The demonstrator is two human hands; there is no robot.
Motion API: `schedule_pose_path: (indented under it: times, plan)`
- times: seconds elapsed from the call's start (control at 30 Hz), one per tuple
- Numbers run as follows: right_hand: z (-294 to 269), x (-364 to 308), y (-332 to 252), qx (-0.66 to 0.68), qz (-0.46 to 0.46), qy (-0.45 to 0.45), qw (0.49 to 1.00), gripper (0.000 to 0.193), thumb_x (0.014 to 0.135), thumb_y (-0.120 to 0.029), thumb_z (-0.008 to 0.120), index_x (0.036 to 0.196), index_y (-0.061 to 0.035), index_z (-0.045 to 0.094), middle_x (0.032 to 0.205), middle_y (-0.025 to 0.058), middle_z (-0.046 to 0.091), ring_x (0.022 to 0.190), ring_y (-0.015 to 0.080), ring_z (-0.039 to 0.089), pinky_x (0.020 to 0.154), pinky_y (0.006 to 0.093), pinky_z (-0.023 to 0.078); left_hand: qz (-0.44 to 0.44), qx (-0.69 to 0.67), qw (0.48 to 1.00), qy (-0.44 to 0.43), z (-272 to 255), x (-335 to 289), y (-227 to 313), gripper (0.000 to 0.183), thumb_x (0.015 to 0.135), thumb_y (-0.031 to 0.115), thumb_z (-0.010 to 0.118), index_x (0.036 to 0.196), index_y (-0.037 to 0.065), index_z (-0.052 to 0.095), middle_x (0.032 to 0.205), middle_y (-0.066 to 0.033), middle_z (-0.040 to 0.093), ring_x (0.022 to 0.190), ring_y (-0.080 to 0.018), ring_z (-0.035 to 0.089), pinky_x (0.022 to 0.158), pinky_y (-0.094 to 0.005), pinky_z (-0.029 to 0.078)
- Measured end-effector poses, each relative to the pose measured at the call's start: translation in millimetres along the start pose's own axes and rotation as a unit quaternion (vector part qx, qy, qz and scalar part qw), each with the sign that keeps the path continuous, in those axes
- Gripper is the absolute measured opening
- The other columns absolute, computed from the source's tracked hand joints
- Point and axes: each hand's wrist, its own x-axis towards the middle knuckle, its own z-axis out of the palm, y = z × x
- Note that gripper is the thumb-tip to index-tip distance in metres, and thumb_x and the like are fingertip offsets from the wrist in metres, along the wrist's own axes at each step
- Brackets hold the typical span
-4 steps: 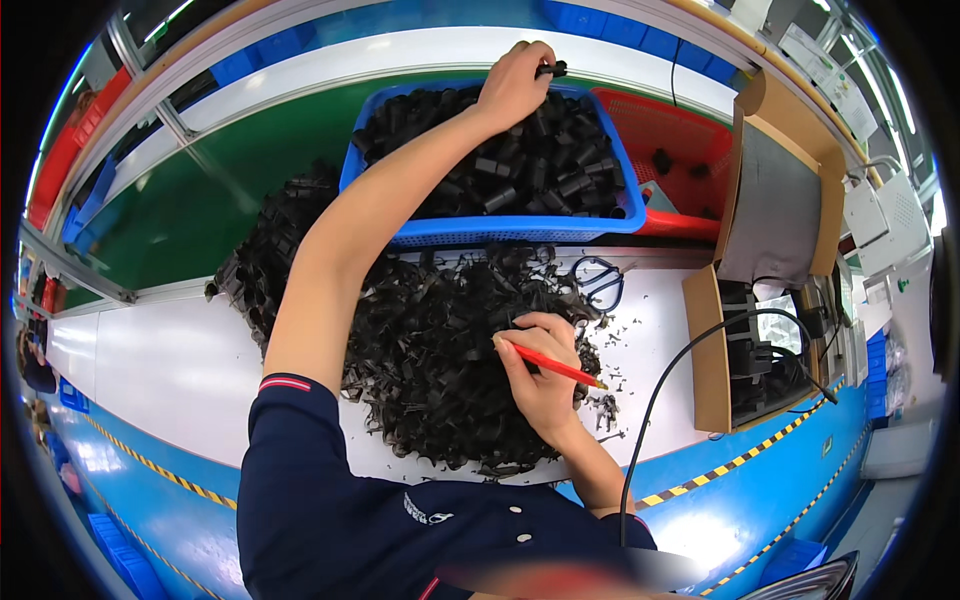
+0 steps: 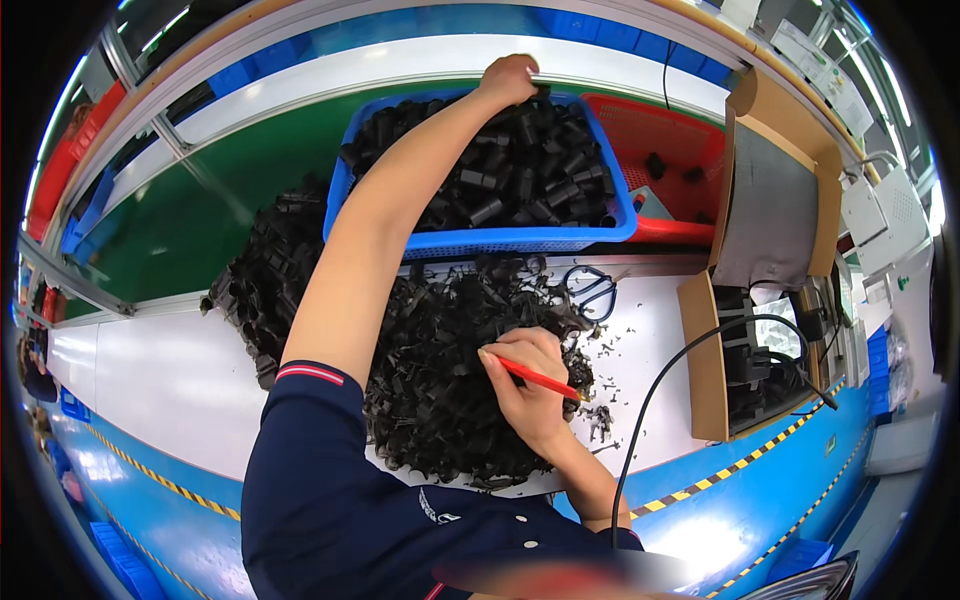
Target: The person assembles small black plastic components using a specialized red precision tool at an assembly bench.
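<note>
My left hand [image 2: 509, 81] reaches over the far rim of a blue basket [image 2: 500, 239] heaped with short black plastic tubes [image 2: 480, 180]. Its fingers curl down and away, mostly hidden, with black parts close beside them; whether it still grips one does not show. My right hand [image 2: 532, 385] is closed around a slim red pen-shaped tool [image 2: 540, 378], which slants across the fingers with one end toward the lower right. That hand hovers at the right side of a large pile of black plastic pieces and thin scraps [image 2: 430, 370] on the white table [image 2: 170, 380].
Dark-handled scissors [image 2: 592, 292] lie right of the pile, near small black crumbs. Behind them is a red basket [image 2: 665, 130] with a few black parts. An open cardboard box [image 2: 705, 350] stands at the right, and a black cable [image 2: 655, 400] loops in front of it.
The left hand has dropped closer to the blue basket's far rim, and the black part seen in its fingers is no longer visible there. The whole view has shifted slightly; the right hand keeps its grip.
</note>
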Motion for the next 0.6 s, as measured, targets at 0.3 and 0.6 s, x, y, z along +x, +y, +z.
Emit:
schedule_pose_path:
  times: [0.3,0.6]
  plan:
    - [0,-1,12,0.009,0.025,0.016,1.0,0.008,0.07,-0.004,0.069,0.075,-0.0053,0.062,0.069,0.0059,0.055,0.069,0.0222,0.053,0.065,0.0321,0.04,0.17,0.101,0.978,0.069,37,2,-19,0.016,0.068,0.014,0.07,0.082,0.007,0.066,0.083,-0.0096,0.065,0.083,-0.027,0.061,0.075,-0.0374,0.048]
    - [-12,10,24,0.162,0.167,0.147,0.961,0.008,0.08,-0.006,0.062,0.077,0.0013,0.061,0.074,0.0075,0.06,0.072,0.0159,0.055,0.067,0.0286,0.042,0.031,-0.027,0.995,0.086,33,51,-53,0.032,0.083,0.027,0.045,0.098,0.004,0.06,0.1,-0.0215,0.06,0.096,-0.0352,0.055,0.084,-0.041,0.042]
